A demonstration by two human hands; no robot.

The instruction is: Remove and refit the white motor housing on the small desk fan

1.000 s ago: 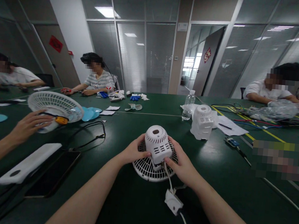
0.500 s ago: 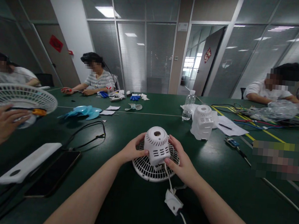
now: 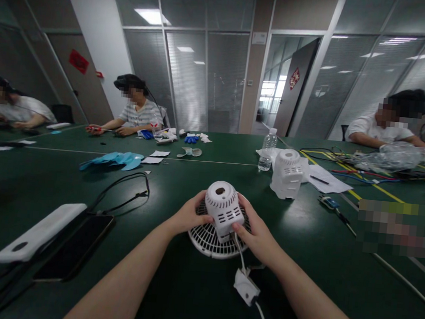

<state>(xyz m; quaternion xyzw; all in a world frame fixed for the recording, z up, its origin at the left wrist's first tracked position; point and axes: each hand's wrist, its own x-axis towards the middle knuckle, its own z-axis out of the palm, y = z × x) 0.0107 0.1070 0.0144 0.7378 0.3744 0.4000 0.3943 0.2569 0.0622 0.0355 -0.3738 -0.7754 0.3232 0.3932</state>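
Note:
A white fan motor housing (image 3: 223,209) stands on a round white fan grille (image 3: 208,240) lying flat on the green table (image 3: 181,176) in front of me. My left hand (image 3: 188,216) is wrapped round the housing's left side and my right hand (image 3: 256,231) grips its right side. A white cord with an inline switch (image 3: 246,286) runs from the housing toward me between my forearms.
A second white motor housing (image 3: 287,172) and a water bottle (image 3: 268,150) stand further back. Light blue fan blades (image 3: 116,160), a black cable (image 3: 126,194), a white power bank (image 3: 35,238) and a black phone (image 3: 75,254) lie at left. Several people sit around the table.
The neighbour's hand with a white fan grille and screwdriver has swung away to the far left edge, uncovering the blue blades. My hands stay on the housing, shifting it slightly.

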